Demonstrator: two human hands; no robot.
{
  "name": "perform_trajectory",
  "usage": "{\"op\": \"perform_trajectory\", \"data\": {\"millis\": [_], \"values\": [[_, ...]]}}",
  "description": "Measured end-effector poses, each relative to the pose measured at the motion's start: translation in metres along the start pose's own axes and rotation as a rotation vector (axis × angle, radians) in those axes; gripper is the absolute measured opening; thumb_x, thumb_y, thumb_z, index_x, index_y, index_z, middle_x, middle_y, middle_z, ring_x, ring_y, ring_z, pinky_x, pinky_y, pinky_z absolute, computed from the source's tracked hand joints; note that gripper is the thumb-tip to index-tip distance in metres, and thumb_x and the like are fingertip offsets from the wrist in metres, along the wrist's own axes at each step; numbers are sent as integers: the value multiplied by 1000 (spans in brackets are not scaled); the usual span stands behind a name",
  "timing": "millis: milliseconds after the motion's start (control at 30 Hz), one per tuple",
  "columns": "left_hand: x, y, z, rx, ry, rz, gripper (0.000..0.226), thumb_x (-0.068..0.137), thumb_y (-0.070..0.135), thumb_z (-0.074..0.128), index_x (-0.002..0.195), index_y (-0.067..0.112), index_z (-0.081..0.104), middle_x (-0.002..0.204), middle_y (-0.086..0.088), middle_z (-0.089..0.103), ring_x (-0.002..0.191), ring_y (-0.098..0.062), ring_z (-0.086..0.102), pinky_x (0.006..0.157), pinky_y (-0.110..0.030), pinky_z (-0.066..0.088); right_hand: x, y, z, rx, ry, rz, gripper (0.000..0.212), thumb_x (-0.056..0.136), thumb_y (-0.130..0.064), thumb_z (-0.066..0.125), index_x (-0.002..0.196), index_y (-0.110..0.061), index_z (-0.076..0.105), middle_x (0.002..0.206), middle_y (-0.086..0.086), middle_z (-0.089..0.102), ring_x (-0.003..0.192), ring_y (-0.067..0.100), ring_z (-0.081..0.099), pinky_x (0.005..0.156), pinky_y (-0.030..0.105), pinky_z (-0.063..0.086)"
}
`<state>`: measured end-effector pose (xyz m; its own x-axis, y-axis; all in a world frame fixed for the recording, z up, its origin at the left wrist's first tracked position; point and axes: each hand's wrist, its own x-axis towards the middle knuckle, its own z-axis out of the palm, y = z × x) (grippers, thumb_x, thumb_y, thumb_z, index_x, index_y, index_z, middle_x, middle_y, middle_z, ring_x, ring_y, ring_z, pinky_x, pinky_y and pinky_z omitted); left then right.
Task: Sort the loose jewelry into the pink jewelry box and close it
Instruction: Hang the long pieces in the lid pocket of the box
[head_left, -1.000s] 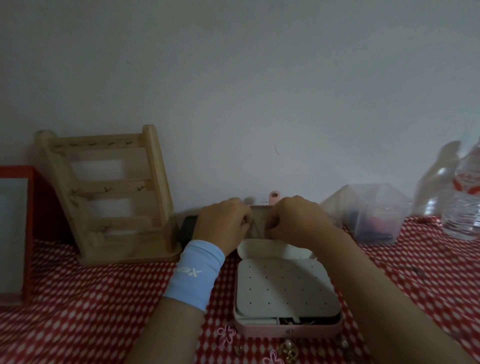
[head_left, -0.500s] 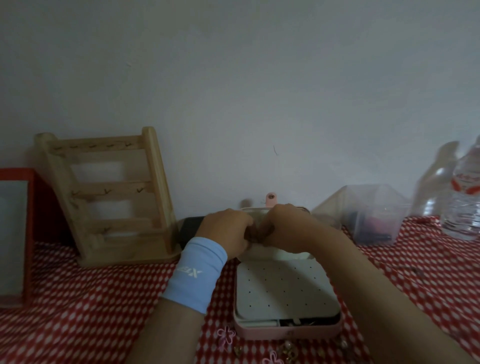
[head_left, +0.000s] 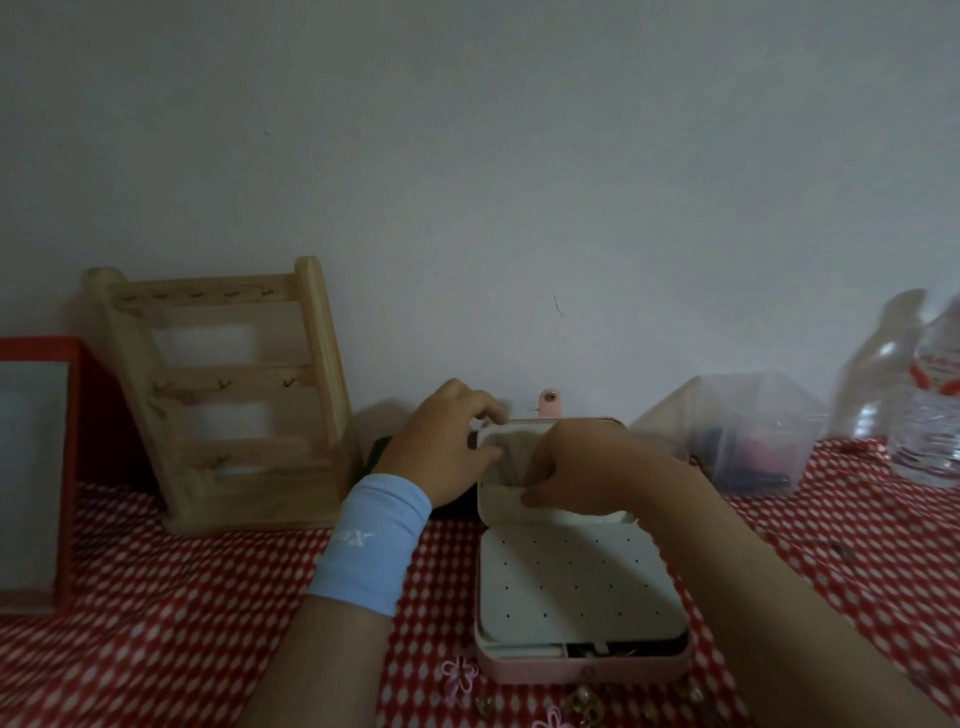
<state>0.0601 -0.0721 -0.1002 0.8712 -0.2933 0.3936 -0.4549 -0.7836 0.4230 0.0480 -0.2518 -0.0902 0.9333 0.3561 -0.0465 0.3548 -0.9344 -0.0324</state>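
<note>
While the pink jewelry box (head_left: 582, 670) sits open on the table (head_left: 182, 649), which is covered in a red-and-white checked cloth, both hands work at its raised lid (head_left: 587, 420) on the far side. The left hand (head_left: 441, 447), with a light blue wristband (head_left: 371, 545) on its wrist, pinches the top left corner of the cream pocket (head_left: 511, 452) lining the lid. The right hand (head_left: 576, 467) grips the same pocket from the right with curled fingers, its thumb at the lower edge. A pink snap tab (head_left: 550, 402) stands above the lid. In the box's base a cream perforated panel (head_left: 576, 587) covers nearly everything. A dark slot along its near edge shows small items too dim to tell. Loose jewelry lies on the cloth just near the box: a pink flower piece (head_left: 460, 673) and some gold pieces (head_left: 582, 696). To the right, by the wall, a clear plastic container (head_left: 753, 431) holds dark and pink things, blurred. A water bottle (head_left: 930, 415) stands at the far right and a wooden earring stand (head_left: 228, 395) at the left. Half a second ago the hands were pressed together in front of the lid; now they are apart, the left one higher and further left, and the cream pocket shows between them.
</note>
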Motion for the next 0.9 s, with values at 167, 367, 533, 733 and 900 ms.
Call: {"op": "perform_trajectory", "data": {"millis": [167, 367, 533, 733, 900], "values": [[-1, -7, 9, -160, -91, -195, 59, 87, 23, 70, 138, 24, 40, 130, 5, 48, 114, -13, 53, 94, -24, 43, 0, -5, 2, 87, 56, -51, 25, 98, -33, 55, 110, -42, 74, 102, -14, 71, 94, 12, 60, 76, 18, 40], [1, -8, 9, -90, -77, -154, 39, 91, 17, 62, 129, 24, 58, 122, 2, 59, 111, -17, 58, 87, -23, 42, 4, -8, 5, 308, 42, -98, 20, 99, -32, 58, 110, -39, 74, 144, 6, 53, 99, 17, 62, 72, 10, 36], [-1, 6, 7, 0, 47, -67, 39, 94, 19, 57, 133, 24, 55, 132, 4, 49, 119, -15, 50, 102, -33, 45, -20, 11, -17, 408, 221, -66, 17, 96, -32, 64, 106, -39, 75, 114, -15, 70, 69, -4, 61, 86, 26, 56], [-1, 55, 19, -29, 144, 199, 25, 93, 21, 60, 118, 23, 62, 115, 8, 57, 106, -10, 51, 94, -31, 46, -66, 83, -33, 298, 272, 94, 18, 90, -22, 70, 97, -38, 77, 93, -21, 71, 79, -10, 61, 77, 14, 46], [3, 111, 49, -53, -73, 263, 25, 92, 17, 59, 116, 20, 65, 112, 4, 64, 103, -12, 58, 85, -14, 43, -93, 124, -19, 206, 199, 201, 18, 89, -20, 71, 101, -29, 80, 103, -10, 76, 90, 5, 66, 91, 22, 51]]}}
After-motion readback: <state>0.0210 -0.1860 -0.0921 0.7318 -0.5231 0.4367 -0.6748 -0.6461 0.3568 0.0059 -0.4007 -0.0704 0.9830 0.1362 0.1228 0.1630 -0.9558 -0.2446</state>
